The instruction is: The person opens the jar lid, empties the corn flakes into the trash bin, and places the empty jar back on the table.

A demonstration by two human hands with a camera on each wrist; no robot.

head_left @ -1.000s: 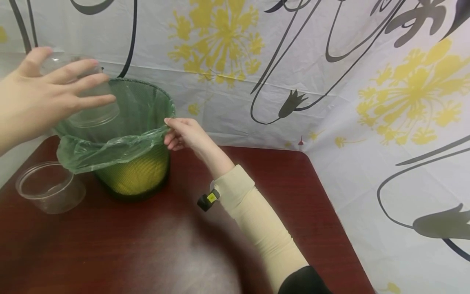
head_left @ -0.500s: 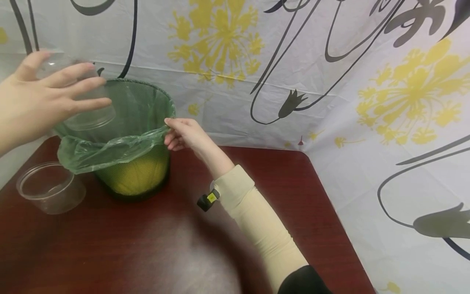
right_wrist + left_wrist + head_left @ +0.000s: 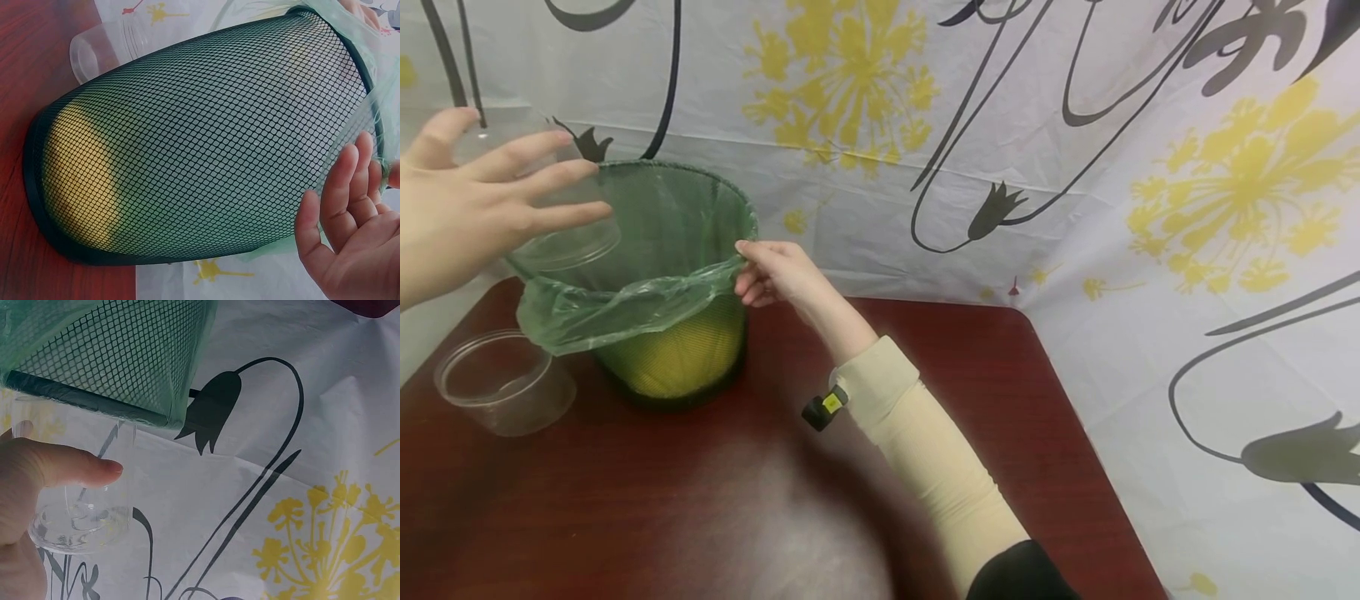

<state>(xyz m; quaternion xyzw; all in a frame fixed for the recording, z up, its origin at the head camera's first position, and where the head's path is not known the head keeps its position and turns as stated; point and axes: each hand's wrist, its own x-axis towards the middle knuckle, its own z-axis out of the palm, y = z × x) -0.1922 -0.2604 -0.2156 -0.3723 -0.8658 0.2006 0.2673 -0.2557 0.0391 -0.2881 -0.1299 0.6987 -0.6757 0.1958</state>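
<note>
My left hand (image 3: 482, 200) grips a clear plastic tub (image 3: 568, 248), its fingers spread over the side. The tub is turned mouth down at the left part of the bin's rim. In the left wrist view, the thumb (image 3: 81, 465) lies along the tub's wall, right by the rim. A black mesh wastebasket (image 3: 681, 354) stands on the table with a green bin liner (image 3: 610, 312) folded over its edge; yellow shows through its lower part. At the right of the rim, my right hand (image 3: 786, 279) pinches the liner between thumb and forefinger, other fingers loosely curled.
Another clear tub (image 3: 505, 383) stands mouth up on the dark red table (image 3: 760, 492), left of the wastebasket. A white sheet (image 3: 850, 225) with grey and yellow flowers hangs behind and to the right.
My left hand has drifted left with the upturned tub, and slightly down. The right hand keeps its pinch on the liner in the same place.
</note>
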